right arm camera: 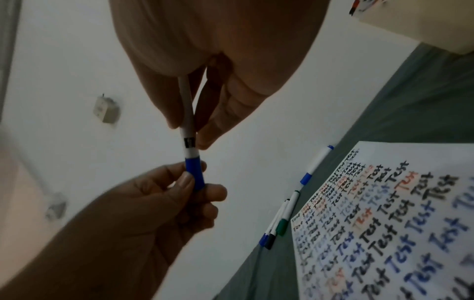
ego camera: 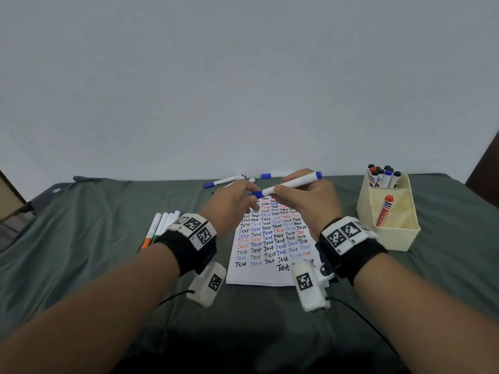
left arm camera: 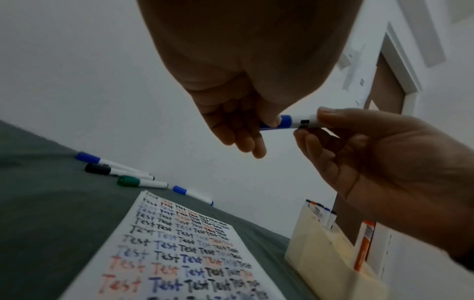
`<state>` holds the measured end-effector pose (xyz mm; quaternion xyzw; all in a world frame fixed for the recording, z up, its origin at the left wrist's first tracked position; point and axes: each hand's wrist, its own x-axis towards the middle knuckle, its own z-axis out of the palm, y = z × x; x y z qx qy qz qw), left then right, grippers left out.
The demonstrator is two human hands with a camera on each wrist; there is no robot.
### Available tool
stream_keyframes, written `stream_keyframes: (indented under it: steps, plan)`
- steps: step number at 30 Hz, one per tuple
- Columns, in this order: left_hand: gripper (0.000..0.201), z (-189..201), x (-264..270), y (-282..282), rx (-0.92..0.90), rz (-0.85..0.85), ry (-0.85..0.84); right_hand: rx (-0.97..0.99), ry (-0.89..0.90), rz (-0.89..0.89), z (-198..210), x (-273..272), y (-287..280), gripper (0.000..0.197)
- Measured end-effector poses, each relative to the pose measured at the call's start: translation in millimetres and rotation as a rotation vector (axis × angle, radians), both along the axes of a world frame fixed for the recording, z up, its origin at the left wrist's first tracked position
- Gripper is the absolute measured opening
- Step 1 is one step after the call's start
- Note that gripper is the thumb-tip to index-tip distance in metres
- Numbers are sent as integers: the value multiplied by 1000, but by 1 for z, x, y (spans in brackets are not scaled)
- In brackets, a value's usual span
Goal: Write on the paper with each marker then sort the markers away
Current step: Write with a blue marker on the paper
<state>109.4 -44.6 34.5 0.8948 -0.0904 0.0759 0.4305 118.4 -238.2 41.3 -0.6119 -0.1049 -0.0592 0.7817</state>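
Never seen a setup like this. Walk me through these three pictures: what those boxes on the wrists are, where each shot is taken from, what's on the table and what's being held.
No machine here: a person works with two bare hands. The white boxes with black-and-white squares strapped to the wrists are small cameras. The wide picture comes from a camera on the head, looking down; the other two look along each hand from the wrist.

On the green cloth lies a paper filled with the word "Test" in black, blue and red. Loose markers lie to its left and more beyond its far edge. A cream organizer on the right holds sorted markers.

The right hand grips the white barrel of a blue marker; the left hand pinches its blue cap, which sits on the marker.
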Motion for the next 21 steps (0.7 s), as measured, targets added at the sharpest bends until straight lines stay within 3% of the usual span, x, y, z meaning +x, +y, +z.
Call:
stream_keyframes:
  steps: [5, 10, 16, 21]
  plan:
    - [23, 5, 0, -10, 2, 6, 2, -36, -44, -4, 12, -5, -2, 16]
    - [25, 0, 1, -19, 46, -10, 9, -193, -109, 0, 13, -3, -12, 16]
    - [7, -11, 15, -28, 211, -114, 53, -276, 11, 24, 4, 12, -40, 10]
    - [70, -31, 44, -24, 568, -156, 156, -461, -17, -181, 39, 50, -80, 13]
